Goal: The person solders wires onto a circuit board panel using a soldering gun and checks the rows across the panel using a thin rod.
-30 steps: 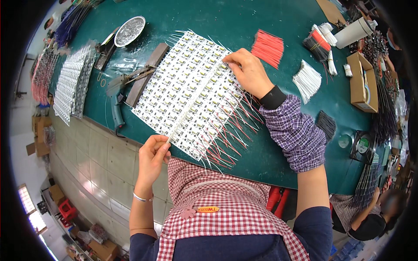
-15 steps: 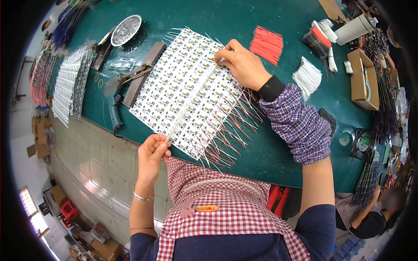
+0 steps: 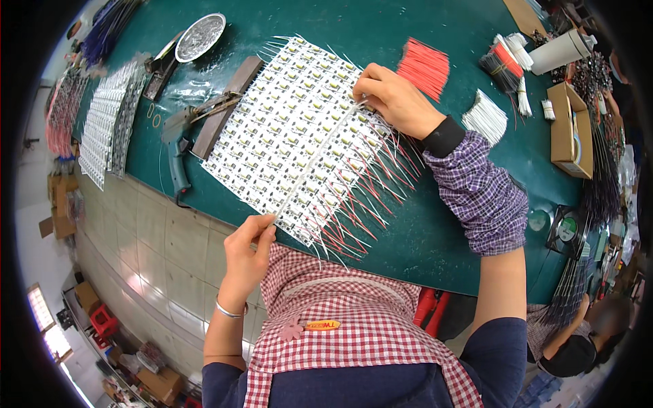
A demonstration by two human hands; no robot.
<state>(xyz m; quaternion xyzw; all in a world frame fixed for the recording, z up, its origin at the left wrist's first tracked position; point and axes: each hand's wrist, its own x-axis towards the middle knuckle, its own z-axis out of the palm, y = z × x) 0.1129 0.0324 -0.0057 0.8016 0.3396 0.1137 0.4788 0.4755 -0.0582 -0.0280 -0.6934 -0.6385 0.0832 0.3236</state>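
Observation:
A panel of small white circuit boards (image 3: pixel 272 129) lies tilted on the green table, with rows of small yellowish parts. Red and white wires (image 3: pixel 371 177) stick out along its lower right side. A thin pale strip (image 3: pixel 310 166) runs diagonally across the panel between my hands. My left hand (image 3: pixel 250 248) pinches its near end at the panel's front edge. At the far end, my right hand (image 3: pixel 394 98) has its fingers closed on the strip near the upper right edge; its fingertips are partly hidden.
Left of the panel are a dark bar (image 3: pixel 228 109), a soldering gun (image 3: pixel 178 146) and a metal bowl (image 3: pixel 201 37). Red wires (image 3: pixel 423 68) and white wires (image 3: pixel 486 118) lie to the right, near a cardboard box (image 3: pixel 570 132). Other panels (image 3: pixel 109 126) stand far left.
Both hands have shifted to the right, the right one also slightly toward me, and the pale strip between them has moved along toward the wired side. The panel stays nearly in place.

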